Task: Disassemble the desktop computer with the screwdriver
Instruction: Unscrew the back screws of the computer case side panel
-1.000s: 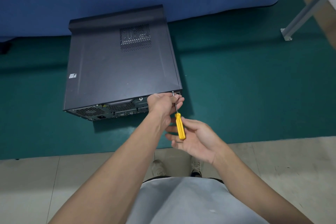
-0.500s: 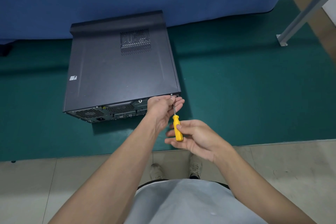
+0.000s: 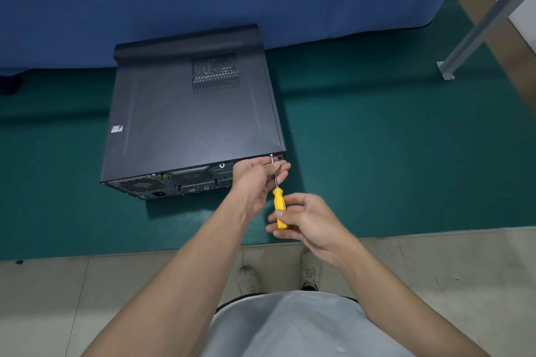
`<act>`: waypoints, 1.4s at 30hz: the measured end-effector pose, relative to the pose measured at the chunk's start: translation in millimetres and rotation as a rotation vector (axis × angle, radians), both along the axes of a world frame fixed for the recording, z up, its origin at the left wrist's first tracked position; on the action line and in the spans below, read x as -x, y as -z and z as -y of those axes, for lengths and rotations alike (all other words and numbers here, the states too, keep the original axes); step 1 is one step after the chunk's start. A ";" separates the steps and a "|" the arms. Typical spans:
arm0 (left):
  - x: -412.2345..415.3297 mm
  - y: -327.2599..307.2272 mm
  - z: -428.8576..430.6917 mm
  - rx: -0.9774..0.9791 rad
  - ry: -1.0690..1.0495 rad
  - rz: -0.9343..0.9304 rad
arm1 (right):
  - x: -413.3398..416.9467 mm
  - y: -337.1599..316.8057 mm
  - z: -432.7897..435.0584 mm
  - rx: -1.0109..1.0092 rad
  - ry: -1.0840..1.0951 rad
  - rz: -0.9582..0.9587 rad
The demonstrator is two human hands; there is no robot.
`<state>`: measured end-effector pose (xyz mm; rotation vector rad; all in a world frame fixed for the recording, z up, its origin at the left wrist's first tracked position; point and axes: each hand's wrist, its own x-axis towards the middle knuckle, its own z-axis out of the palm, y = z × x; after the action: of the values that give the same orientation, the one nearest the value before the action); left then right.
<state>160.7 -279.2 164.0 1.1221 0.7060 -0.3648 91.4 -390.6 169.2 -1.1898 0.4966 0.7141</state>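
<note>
Since half a second ago the right grip [image 3: 310, 220] has shifted its thumb lower on the yellow handle, while the left grip [image 3: 255, 180] stays at the same rear corner of the case.

In the head view there is one screwdriver [image 3: 278, 197]. The left grip pinches its metal shaft close to the tip, and the right grip pinches its handle between thumb and fingers. The shaft runs bare between the two grips, tilted up and away from the right one.

One dark desktop computer [image 3: 188, 119] lies on its side on the green floor mat [image 3: 391, 168], just beyond the left grip. Its upper rear edge touches the tool's tip. Farther beyond the left grip, the top panel carries one perforated vent [image 3: 215, 72] and one small sticker [image 3: 117, 129].

Two shoes [image 3: 248, 278] stand on the tiled floor below the grips. One metal leg [image 3: 475, 35] rises well to the right of them, cut off by the frame edge.

The screw and the tool's tip are too small to make out. The handle's lower end is hidden under the right thumb. The rear ports, left of the left grip, are too small to identify.
</note>
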 end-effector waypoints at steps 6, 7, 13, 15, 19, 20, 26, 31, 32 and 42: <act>-0.7 2.6 4.0 -0.121 -0.056 0.001 | 3.9 2.8 -6.8 0.089 0.055 0.004; -0.9 2.8 4.4 -0.084 -0.055 0.002 | 3.2 0.9 -3.9 -0.063 0.063 -0.062; 1.8 5.0 4.1 -0.020 -0.056 0.013 | 4.2 0.1 -5.0 0.083 0.053 0.002; 2.5 4.6 6.9 -0.108 -0.050 0.016 | 6.5 3.8 -10.3 0.202 0.056 0.043; 1.0 4.3 9.4 -0.087 -0.072 0.012 | 3.6 3.1 -6.2 -0.049 0.102 -0.054; 0.8 4.1 8.4 -0.051 -0.070 0.015 | 2.3 1.1 -2.6 -0.173 0.115 -0.105; 0.7 3.2 3.7 -0.040 -0.083 -0.006 | 3.5 0.4 -8.9 0.173 0.049 0.061; -0.6 2.4 8.9 -0.127 -0.095 -0.008 | 3.3 3.5 -9.6 0.077 0.089 -0.001; -0.7 1.8 8.9 -0.101 -0.095 -0.006 | 2.2 1.7 -6.0 -0.052 0.084 -0.052; -0.3 2.8 8.3 -0.169 -0.105 -0.006 | 1.7 2.1 -14.5 0.139 0.064 0.021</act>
<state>161.0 -287.5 161.3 1.2385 0.8088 -0.2220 89.7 -376.1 167.1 -1.3045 0.5712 0.6196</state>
